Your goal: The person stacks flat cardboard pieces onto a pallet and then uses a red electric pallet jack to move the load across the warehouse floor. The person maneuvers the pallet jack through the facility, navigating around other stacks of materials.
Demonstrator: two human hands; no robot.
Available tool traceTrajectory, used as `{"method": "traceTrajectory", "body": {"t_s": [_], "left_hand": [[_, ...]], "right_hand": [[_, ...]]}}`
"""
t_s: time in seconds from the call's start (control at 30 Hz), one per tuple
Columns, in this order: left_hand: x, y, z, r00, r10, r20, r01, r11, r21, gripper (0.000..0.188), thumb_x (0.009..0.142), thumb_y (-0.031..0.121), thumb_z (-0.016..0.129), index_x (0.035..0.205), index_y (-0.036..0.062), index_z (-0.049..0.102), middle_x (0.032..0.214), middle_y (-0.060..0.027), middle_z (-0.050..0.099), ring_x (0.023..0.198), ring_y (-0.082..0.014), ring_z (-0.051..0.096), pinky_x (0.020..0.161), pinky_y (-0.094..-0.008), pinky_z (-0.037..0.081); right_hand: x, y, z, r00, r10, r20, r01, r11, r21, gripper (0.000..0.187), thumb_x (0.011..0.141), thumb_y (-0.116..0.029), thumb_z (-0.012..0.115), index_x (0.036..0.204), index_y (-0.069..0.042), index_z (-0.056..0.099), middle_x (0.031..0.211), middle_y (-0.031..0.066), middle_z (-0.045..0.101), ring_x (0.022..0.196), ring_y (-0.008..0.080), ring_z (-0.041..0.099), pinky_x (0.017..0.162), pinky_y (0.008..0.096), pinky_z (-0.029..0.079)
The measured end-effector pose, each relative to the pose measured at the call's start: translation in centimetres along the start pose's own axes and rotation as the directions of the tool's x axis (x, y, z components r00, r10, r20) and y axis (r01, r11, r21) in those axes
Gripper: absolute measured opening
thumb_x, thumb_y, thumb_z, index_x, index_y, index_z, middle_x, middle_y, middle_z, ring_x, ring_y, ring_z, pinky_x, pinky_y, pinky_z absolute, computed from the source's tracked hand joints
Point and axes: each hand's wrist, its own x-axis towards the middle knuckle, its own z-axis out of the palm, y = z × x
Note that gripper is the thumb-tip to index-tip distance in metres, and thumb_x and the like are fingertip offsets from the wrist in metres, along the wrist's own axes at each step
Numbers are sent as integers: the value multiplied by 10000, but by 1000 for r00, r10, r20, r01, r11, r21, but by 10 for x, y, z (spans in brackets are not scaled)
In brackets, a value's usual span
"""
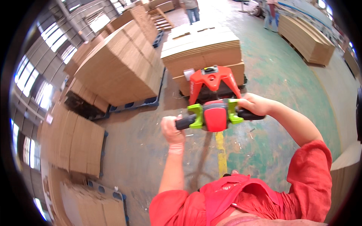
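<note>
You wore a red shirt (241, 199) with short sleeves, both arms stretched forward over a worn green floor (279, 75). Your left hand (171, 130) was wrapped tight around the black left grip (185, 122) of a pallet truck's handle (215, 115), fingers curled together over it. Your right hand (253, 103) was clamped the same way on the right grip (250, 115), knuckles up. Between your hands sat the handle's red centre block with lime-green guards on either side. A yellow line (221, 152) ran along the floor under the handle toward you. Just beyond the handle stood the truck's red body (213, 81), pushed up against a pallet load of flat cardboard sheets (201, 49) in the middle of the floor. To your left, a taller stack of cardboard (120, 64) rested on a blue pallet (141, 102), with more stacks lining the wall under the windows. Far right, another low stack (305, 37) lay near the floor's edge. At the far end, two people (192, 9) stood, only their legs showing.
</note>
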Motion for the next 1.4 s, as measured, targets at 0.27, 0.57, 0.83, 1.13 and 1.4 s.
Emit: {"method": "traceTrajectory", "body": {"t_s": [0.27,0.57,0.83,1.13,1.4], "left_hand": [[29,-25,16,997,-66,33,68,996,-56,267,760,64,713,764,63,446,757,-90,473,707,-266,497,655,-357,426],[51,-49,17,997,-58,41,62,991,-115,261,647,-50,657,757,83,461,752,-86,466,704,-262,489,629,-375,431],[76,-30,23,996,-6,86,14,996,-93,285,672,10,801,834,81,578,782,-112,603,707,-290,590,637,-390,503],[89,-63,14,939,-11,344,82,978,-193,312,664,154,782,907,77,602,893,-116,579,814,-284,574,748,-371,470],[96,-39,37,983,-150,103,154,988,-31,135,727,144,699,773,86,586,782,-84,578,708,-260,575,647,-375,486]], "right_hand": [[37,-5,-10,995,-101,14,102,994,-48,623,980,-481,397,839,83,622,729,196,623,702,224,595,739,381,470],[65,-5,-10,962,-263,74,267,963,-42,512,993,-414,408,857,46,586,749,235,575,675,305,539,704,411,452],[70,-4,-32,961,-210,177,210,977,24,647,992,-498,333,810,74,572,712,240,558,688,353,533,699,414,439],[86,-16,-55,943,-206,261,191,978,81,622,998,-487,306,907,46,613,841,222,620,824,386,577,773,409,457],[98,-12,-61,933,-136,332,115,990,82,620,1006,-480,271,957,20,634,860,216,630,870,378,594,807,418,458]]}}
